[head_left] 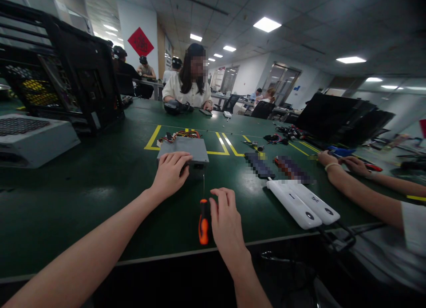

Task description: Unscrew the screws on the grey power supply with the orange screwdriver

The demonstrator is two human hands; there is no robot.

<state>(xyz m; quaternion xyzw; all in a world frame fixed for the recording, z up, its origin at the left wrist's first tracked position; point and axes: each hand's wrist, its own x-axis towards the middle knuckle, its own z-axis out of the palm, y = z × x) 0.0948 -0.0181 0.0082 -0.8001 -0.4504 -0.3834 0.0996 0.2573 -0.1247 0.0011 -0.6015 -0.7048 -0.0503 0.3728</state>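
Note:
A grey computer power supply unit (186,149) sits on the green table in front of me, its bundle of coloured wires (183,136) at the far side. My left hand (171,172) grips its near left part, fingers over the top and thumb at the front face. An orange and black screwdriver (203,226) is just in front of the unit, its thin shaft directed at the unit's near face; whether the tip touches is unclear. Right beside the handle is my right hand (226,219), fingers stretched and apart, with a small gap to the screwdriver.
At left stand an open black computer case (96,86) and another grey power supply (36,141). To the right lie two phones (259,165), white power banks (296,206) and loose cables (288,132). A co-worker's hands (339,161) work at far right; another person (188,81) sits opposite.

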